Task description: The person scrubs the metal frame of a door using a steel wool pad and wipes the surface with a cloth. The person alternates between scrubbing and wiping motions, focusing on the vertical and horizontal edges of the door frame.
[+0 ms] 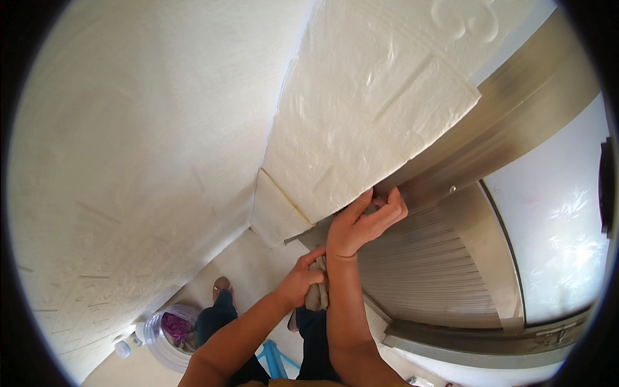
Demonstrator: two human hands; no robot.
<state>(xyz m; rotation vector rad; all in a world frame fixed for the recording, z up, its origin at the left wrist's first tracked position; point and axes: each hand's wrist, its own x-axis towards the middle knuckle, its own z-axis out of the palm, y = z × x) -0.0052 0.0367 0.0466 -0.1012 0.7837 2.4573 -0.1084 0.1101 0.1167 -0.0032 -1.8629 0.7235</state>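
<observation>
My left hand (301, 285) grips a crumpled grey-beige cloth (316, 292), just left of my right forearm. Above it, my right hand (360, 225) is raised to where the cream embossed wall covering (348, 140) meets a brownish metal door frame (435, 167). The right thumb lies against the edge of the covering, and the other fingers are bent over the frame. Whether anything small is pinched between them is hidden. Below and right of this hand is a ribbed metal door panel (420, 271).
A clear plastic bucket (157, 346) holding a purple cloth (176, 326) stands on the pale floor (242, 263) by the left wall (145, 145). Between my legs is a blue plastic object (274, 360). Frosted glass (546, 217) with a leaf pattern fills the door's right part.
</observation>
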